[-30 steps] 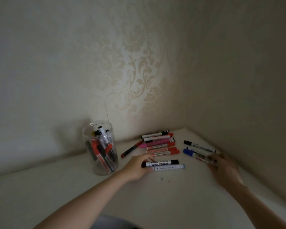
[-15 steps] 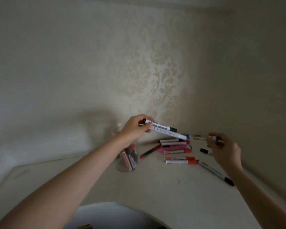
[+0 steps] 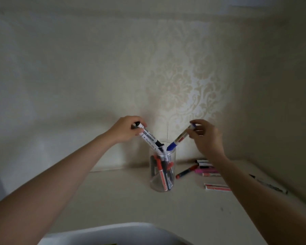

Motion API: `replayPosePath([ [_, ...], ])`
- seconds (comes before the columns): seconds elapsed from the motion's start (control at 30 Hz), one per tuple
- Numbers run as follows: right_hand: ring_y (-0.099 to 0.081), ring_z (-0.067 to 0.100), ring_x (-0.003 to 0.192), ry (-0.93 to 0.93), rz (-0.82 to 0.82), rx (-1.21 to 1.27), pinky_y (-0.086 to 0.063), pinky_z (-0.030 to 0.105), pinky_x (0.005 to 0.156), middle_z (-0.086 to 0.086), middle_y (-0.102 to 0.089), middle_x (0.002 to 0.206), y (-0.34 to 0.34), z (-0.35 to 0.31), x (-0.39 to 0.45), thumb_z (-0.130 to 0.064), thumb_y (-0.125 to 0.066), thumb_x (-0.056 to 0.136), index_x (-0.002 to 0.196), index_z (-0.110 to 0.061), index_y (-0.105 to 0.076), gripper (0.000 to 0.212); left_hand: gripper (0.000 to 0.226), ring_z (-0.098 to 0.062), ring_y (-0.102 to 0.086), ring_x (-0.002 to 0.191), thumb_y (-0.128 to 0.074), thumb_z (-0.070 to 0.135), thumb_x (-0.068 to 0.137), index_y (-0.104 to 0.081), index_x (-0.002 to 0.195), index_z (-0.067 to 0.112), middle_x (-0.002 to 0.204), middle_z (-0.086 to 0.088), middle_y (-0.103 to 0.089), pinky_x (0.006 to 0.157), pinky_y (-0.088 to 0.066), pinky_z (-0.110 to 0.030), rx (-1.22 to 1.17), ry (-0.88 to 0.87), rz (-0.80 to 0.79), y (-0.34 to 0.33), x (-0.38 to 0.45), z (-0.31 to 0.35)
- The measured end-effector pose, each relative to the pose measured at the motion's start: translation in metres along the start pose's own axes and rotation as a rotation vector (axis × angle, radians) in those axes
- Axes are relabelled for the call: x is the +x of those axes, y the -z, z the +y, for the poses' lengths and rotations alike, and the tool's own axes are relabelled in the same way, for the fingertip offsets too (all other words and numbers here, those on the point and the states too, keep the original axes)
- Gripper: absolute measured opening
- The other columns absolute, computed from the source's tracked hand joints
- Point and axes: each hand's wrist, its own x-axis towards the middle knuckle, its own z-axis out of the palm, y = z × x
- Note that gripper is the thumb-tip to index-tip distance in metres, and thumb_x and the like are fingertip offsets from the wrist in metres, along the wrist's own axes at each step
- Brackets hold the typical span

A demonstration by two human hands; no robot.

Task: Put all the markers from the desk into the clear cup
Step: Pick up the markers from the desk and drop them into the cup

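Observation:
The clear cup (image 3: pixel 154 184) stands on the white desk and holds several red and black markers. Above its rim, my left hand (image 3: pixel 125 130) grips two white markers (image 3: pixel 149 138) slanting down, their black-capped ends at the cup's mouth. From the right, my right hand (image 3: pixel 206 137) holds a blue-capped marker (image 3: pixel 178 138) pointing its blue end down at the rim. To the right of the cup, several markers (image 3: pixel 204 167) lie on the desk in a loose pile, among them a red one (image 3: pixel 185 172) and a pink one. My right forearm covers part of that pile.
A red-and-white marker (image 3: pixel 216 186) lies alone in front of the pile. A black-tipped marker (image 3: pixel 270 184) lies near the right wall. Patterned walls meet in a corner behind the desk (image 3: pixel 113 195). A pale rounded edge (image 3: pixel 113 230) shows at the bottom.
Both hands lifted markers off the desk and carried them left to above the cup. The markers now tilt downward with their tips at the cup's mouth.

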Motion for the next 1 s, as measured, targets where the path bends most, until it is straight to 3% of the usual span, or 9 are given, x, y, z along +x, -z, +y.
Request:
replayPosePath([
  [0.07,-0.066,0.004,0.077,0.038,-0.047,-0.049,-0.053,0.009,0.069,-0.001,-0.070,0.089,-0.013,0.002,-0.001,-0.018,-0.069,0.084,0.113,-0.017,-0.064,0.029,0.016,-0.018,-0.058,0.081,-0.066,0.010,0.091,-0.071,0.104,0.016,0.101,-0.004,-0.069,0.069,-0.039,-0.024,0.024,-0.013,-0.028,-0.007,0.006,-0.005],
  [0.17,-0.066,0.009,0.084,0.130,-0.093,-0.197,-0.057,0.030,0.083,0.000,-0.071,0.098,-0.030,0.010,0.002,-0.017,-0.065,0.087,0.118,-0.019,-0.065,0.031,0.015,-0.019,-0.058,0.084,-0.066,0.009,0.090,-0.064,0.101,0.018,0.100,-0.002,-0.067,0.070,-0.044,-0.024,-0.026,-0.004,-0.094,-0.020,0.016,-0.007],
  [0.3,-0.063,0.014,0.084,0.177,-0.179,-0.387,-0.054,0.028,0.081,0.002,-0.068,0.104,-0.048,0.015,0.007,-0.021,-0.058,0.091,0.121,-0.023,-0.063,0.030,0.023,-0.021,-0.059,0.087,-0.066,0.011,0.091,-0.048,0.101,0.022,0.106,-0.006,-0.067,0.076,-0.046,-0.030,-0.037,-0.003,-0.205,-0.041,0.030,-0.004],
  [0.43,-0.063,0.015,0.086,0.156,-0.232,-0.524,-0.054,0.033,0.078,-0.002,-0.070,0.099,-0.060,0.023,0.005,-0.028,-0.058,0.090,0.113,-0.024,-0.061,0.023,0.018,-0.020,-0.065,0.098,-0.071,0.018,0.089,-0.066,0.106,0.015,0.110,-0.003,-0.070,0.083,-0.051,-0.028,-0.098,0.003,-0.174,-0.055,0.039,-0.003],
  [0.57,-0.053,0.021,0.106,0.209,-0.208,-0.719,-0.046,0.039,0.090,0.002,-0.061,0.117,-0.064,0.034,0.002,-0.037,-0.049,0.094,0.107,-0.023,-0.069,0.028,0.022,-0.015,-0.065,0.092,-0.076,0.020,0.085,-0.076,0.106,0.014,0.105,-0.002,-0.075,0.079,-0.048,-0.022,-0.068,-0.025,-0.136,-0.063,0.037,0.000],
  [0.73,-0.056,0.018,0.101,0.179,-0.115,-0.547,-0.049,0.040,0.090,0.002,-0.063,0.115,-0.051,0.052,-0.002,-0.034,-0.048,0.094,0.105,-0.022,-0.069,0.027,0.034,-0.014,-0.068,0.092,-0.085,0.022,0.076,-0.074,0.108,0.018,0.103,-0.002,-0.073,0.083,-0.052,-0.025,-0.124,-0.025,-0.088,-0.068,0.034,-0.002],
  [0.83,-0.058,0.013,0.090,0.111,-0.073,-0.433,-0.048,0.028,0.083,0.001,-0.064,0.108,-0.027,0.065,-0.012,-0.028,-0.052,0.093,0.102,-0.018,-0.070,0.022,0.030,-0.020,-0.072,0.084,-0.087,0.017,0.073,-0.072,0.099,0.017,0.094,0.001,-0.071,0.083,-0.058,-0.030,-0.224,0.000,-0.045,-0.063,0.031,-0.005],
  [0.93,-0.060,0.018,0.082,-0.024,-0.070,-0.449,-0.042,0.023,0.074,0.003,-0.064,0.098,0.003,0.092,-0.027,-0.023,-0.056,0.092,0.098,-0.012,-0.071,0.020,0.009,-0.016,-0.073,0.083,-0.082,0.011,0.078,-0.078,0.086,0.012,0.089,-0.004,-0.077,0.081,-0.056,-0.022,-0.221,-0.048,0.009,-0.062,0.027,-0.005],
  [1.0,-0.064,0.029,0.088,-0.103,-0.063,-0.521,-0.047,0.030,0.075,0.008,-0.068,0.097,0.023,0.120,-0.036,-0.019,-0.060,0.087,0.096,-0.012,-0.071,0.016,0.010,-0.008,-0.071,0.078,-0.083,0.013,0.077,-0.080,0.086,0.010,0.088,-0.004,-0.079,0.077,-0.052,-0.015,-0.195,-0.034,-0.022,-0.066,0.024,-0.005],
])
